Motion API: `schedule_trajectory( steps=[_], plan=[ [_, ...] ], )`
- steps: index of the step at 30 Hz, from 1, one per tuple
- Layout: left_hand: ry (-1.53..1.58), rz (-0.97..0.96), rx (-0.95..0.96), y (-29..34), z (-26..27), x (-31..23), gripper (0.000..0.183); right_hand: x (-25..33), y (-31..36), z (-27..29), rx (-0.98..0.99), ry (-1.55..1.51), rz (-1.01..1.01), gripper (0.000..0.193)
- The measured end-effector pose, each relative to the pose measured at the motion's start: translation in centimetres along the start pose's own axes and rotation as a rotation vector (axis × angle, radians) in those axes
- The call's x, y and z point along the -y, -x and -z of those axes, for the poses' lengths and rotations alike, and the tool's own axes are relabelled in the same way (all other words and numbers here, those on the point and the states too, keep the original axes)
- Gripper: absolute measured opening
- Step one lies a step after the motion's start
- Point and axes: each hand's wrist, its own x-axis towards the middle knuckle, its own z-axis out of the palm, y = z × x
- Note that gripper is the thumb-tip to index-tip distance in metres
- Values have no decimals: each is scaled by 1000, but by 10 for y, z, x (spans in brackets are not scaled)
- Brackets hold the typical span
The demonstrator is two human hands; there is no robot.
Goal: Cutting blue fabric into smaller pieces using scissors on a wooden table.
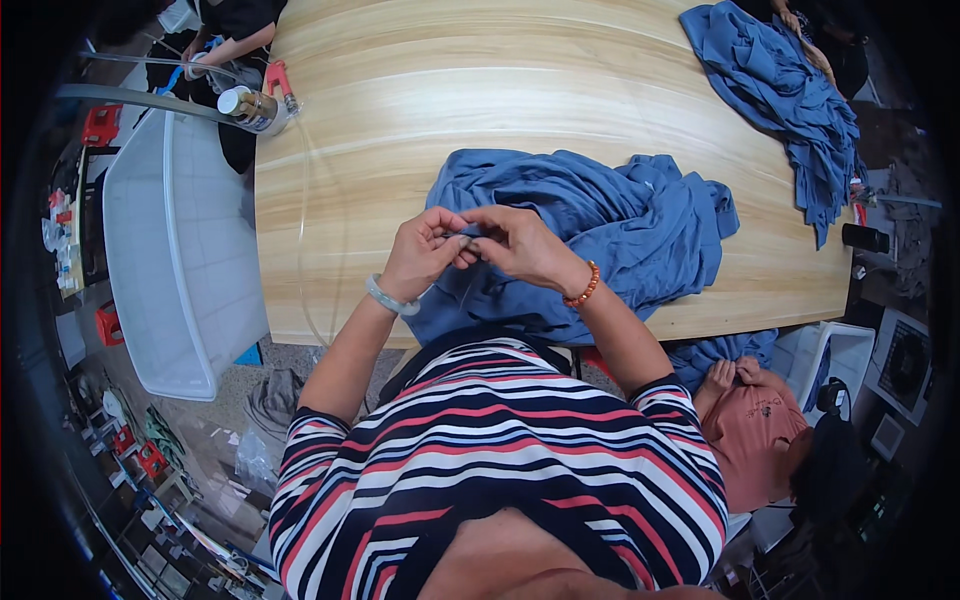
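A crumpled heap of blue cloth [640, 225] lies on the wooden table in front of me, part of it reaching toward my body. Over its left part my two hands meet, fingertips close together. My left hand [428, 250], with a pale bangle at the wrist, is closed in a pinch on a bit of the blue cloth. Beside it my right hand [520, 243], wearing an orange bead bracelet, pinches the same small piece. Fingers hide most of what lies between them.
The table [380, 90] has a second blue cloth pile [770, 90] at far right. A bottle [248, 108] and a red-handled tool [280, 82] stand at its left edge. A white bin [185, 250] is at left. Co-workers [755, 425] sit at lower right and at the far corners.
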Motion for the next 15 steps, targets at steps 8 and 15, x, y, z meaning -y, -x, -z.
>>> schedule_trajectory(
  steps=[8,15],
  plan=[
    [-637,-194,-69,4,-8,-7,17,2,0,1,14,70,-11,12],
    [-1141,-538,-183,-18,-21,2,22,-3,-2,2,-79,159,104,6]
  ],
)
